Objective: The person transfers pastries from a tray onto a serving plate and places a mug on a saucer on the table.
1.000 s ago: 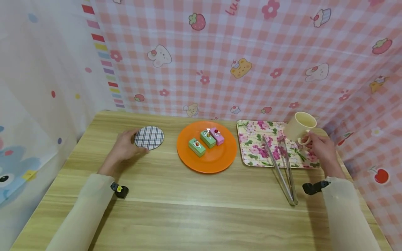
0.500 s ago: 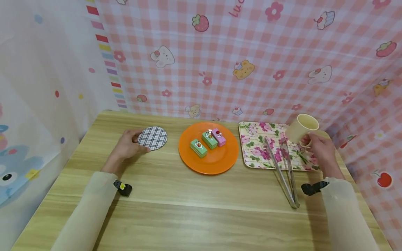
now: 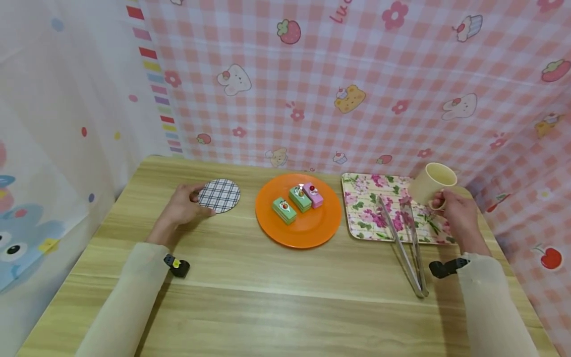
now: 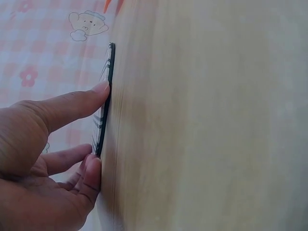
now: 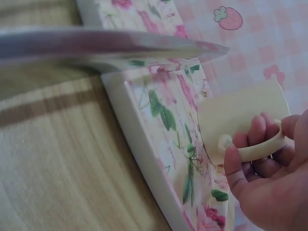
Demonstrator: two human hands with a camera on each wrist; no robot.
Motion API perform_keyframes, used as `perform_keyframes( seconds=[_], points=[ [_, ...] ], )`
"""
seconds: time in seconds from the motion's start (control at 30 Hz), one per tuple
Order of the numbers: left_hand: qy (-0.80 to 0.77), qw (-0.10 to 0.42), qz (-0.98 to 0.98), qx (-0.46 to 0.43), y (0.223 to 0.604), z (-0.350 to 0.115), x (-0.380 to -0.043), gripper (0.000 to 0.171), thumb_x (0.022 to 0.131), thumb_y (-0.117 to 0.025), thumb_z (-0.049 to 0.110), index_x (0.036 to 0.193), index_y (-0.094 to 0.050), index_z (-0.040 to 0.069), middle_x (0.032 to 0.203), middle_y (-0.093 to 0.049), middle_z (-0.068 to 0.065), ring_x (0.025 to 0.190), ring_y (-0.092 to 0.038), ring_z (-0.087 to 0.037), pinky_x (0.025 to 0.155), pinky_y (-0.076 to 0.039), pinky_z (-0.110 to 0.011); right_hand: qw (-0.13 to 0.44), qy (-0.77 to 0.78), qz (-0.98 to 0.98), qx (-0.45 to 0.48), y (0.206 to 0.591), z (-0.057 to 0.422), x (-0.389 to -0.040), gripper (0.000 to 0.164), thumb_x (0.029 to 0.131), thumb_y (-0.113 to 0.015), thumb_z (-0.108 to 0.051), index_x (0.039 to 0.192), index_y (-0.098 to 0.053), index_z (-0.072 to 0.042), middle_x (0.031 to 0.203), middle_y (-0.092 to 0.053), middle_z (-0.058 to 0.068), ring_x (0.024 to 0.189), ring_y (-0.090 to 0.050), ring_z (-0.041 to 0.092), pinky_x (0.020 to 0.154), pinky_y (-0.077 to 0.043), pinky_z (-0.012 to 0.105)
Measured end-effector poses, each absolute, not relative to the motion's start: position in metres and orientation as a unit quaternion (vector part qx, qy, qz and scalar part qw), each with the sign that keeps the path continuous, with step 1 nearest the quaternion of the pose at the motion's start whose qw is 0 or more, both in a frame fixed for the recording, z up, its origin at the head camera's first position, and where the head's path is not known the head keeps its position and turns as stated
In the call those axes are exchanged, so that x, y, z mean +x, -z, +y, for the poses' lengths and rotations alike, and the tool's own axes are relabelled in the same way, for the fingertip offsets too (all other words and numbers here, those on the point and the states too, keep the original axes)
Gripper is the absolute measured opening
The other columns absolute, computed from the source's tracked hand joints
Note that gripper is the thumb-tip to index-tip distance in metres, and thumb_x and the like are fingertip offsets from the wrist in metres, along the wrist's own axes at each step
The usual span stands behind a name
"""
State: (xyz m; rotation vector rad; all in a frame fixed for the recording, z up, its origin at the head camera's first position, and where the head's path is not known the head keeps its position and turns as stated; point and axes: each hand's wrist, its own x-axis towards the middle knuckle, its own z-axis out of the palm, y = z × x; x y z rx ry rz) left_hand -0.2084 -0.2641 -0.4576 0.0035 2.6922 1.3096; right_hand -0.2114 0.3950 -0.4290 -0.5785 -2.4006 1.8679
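On the left of the table lies a round coaster [image 3: 219, 196] with a black-and-white check. My left hand [image 3: 184, 205] pinches its edge, thumb on the near rim and fingers on the left rim; the left wrist view shows the coaster [image 4: 105, 106] edge-on, flat against or very near the wood. With my right hand [image 3: 459, 218] I grip the handle of a cream mug [image 3: 424, 186], fingers curled through and round it. The mug [image 5: 236, 118] is upright at the back right of a floral tray [image 3: 361, 230], its base at the tray's surface.
Metal tongs [image 3: 408, 258] lie with their tips on the tray and their hinged end on the table [image 3: 285, 317]. Between coaster and tray is an orange plate [image 3: 272, 230] bearing two green cake pieces [image 3: 284, 210] and a pink one [image 3: 313, 195]. A checked curtain [image 3: 267, 74] hangs behind.
The head view has shifted slightly, so everything appears a little further right. Both hands keep their holds, and the coaster and mug show no clear movement on the table.
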Motion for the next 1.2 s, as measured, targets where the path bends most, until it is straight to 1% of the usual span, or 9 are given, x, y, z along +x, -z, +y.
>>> perform_keyframes(
  seconds=[0.13, 0.2, 0.33, 0.43, 0.57, 0.67, 0.87, 1.0, 1.2],
  points=[
    [-0.435, 0.073, 0.898, -0.004, 0.458, -0.263, -0.209, 0.084, 0.082, -0.084, 0.004, 0.152, -0.040, -0.008, 0.122, -0.037, -0.022, 0.102, -0.040, -0.027, 0.075, -0.040, -0.024, 0.019, -0.624, -0.764, -0.164, 0.429, 0.398, -0.208, 0.041, 0.110, -0.042, -0.040, 0.113, -0.060, -0.004, 0.088, -0.066, -0.009, 0.085, -0.064, 0.007, 0.065, -0.059, 0.015],
    [-0.433, 0.072, 0.898, -0.003, 0.459, -0.262, -0.209, 0.084, 0.082, -0.085, 0.005, 0.152, -0.041, -0.008, 0.120, -0.038, -0.021, 0.102, -0.039, -0.027, 0.075, -0.039, -0.025, 0.020, -0.635, -0.757, -0.153, 0.430, 0.399, -0.207, 0.041, 0.110, -0.041, -0.038, 0.112, -0.060, -0.002, 0.090, -0.066, -0.008, 0.087, -0.061, 0.009, 0.071, -0.060, 0.015],
    [-0.438, 0.069, 0.896, 0.000, 0.458, -0.262, -0.209, 0.085, 0.080, -0.086, 0.005, 0.151, -0.041, -0.009, 0.122, -0.040, -0.023, 0.103, -0.042, -0.029, 0.076, -0.040, -0.025, 0.027, -0.661, -0.737, -0.140, 0.432, 0.397, -0.207, 0.039, 0.110, -0.041, -0.035, 0.108, -0.061, -0.001, 0.090, -0.068, -0.008, 0.088, -0.061, 0.008, 0.072, -0.060, 0.015],
    [-0.444, 0.070, 0.893, -0.007, 0.458, -0.261, -0.208, 0.086, 0.081, -0.086, 0.006, 0.152, -0.040, -0.009, 0.125, -0.038, -0.024, 0.106, -0.041, -0.029, 0.079, -0.040, -0.026, 0.035, -0.689, -0.711, -0.135, 0.433, 0.395, -0.206, 0.035, 0.110, -0.042, -0.032, 0.104, -0.060, -0.003, 0.090, -0.071, -0.010, 0.088, -0.062, 0.007, 0.071, -0.059, 0.016],
    [-0.447, 0.072, 0.892, -0.014, 0.459, -0.261, -0.208, 0.088, 0.081, -0.086, 0.006, 0.153, -0.038, -0.008, 0.127, -0.036, -0.024, 0.106, -0.040, -0.029, 0.080, -0.039, -0.028, 0.048, -0.718, -0.682, -0.132, 0.434, 0.394, -0.203, 0.031, 0.109, -0.046, -0.030, 0.097, -0.059, -0.005, 0.088, -0.074, -0.011, 0.085, -0.065, 0.005, 0.069, -0.057, 0.017],
    [-0.451, 0.072, 0.889, -0.016, 0.459, -0.261, -0.207, 0.088, 0.081, -0.085, 0.004, 0.153, -0.037, -0.009, 0.129, -0.035, -0.025, 0.106, -0.040, -0.029, 0.080, -0.040, -0.028, 0.058, -0.728, -0.670, -0.132, 0.435, 0.392, -0.201, 0.031, 0.108, -0.047, -0.030, 0.094, -0.061, -0.007, 0.086, -0.076, -0.012, 0.083, -0.066, 0.004, 0.066, -0.051, 0.018],
    [-0.462, 0.074, 0.883, -0.022, 0.459, -0.259, -0.208, 0.088, 0.081, -0.085, 0.002, 0.154, -0.037, -0.008, 0.133, -0.033, -0.025, 0.108, -0.040, -0.028, 0.082, -0.040, -0.027, 0.084, -0.713, -0.679, -0.157, 0.432, 0.390, -0.193, 0.032, 0.107, -0.048, -0.035, 0.094, -0.063, -0.011, 0.084, -0.075, -0.015, 0.078, -0.058, 0.007, 0.053, -0.042, 0.022],
    [-0.463, 0.076, 0.883, -0.021, 0.459, -0.259, -0.208, 0.088, 0.081, -0.085, 0.001, 0.154, -0.037, -0.008, 0.135, -0.034, -0.026, 0.108, -0.041, -0.028, 0.082, -0.040, -0.027, 0.111, -0.740, -0.646, -0.151, 0.425, 0.387, -0.189, 0.032, 0.107, -0.050, -0.031, 0.088, -0.063, -0.009, 0.081, -0.075, -0.011, 0.072, -0.058, 0.008, 0.048, -0.041, 0.021],
    [-0.462, 0.075, 0.883, -0.025, 0.460, -0.261, -0.207, 0.087, 0.081, -0.085, 0.002, 0.154, -0.038, -0.007, 0.137, -0.034, -0.026, 0.109, -0.040, -0.029, 0.081, -0.040, -0.027, 0.134, -0.815, -0.554, -0.103, 0.412, 0.379, -0.181, 0.033, 0.105, -0.053, -0.019, 0.080, -0.063, -0.001, 0.080, -0.075, 0.002, 0.066, -0.062, 0.012, 0.053, -0.041, 0.021]
  ],
)
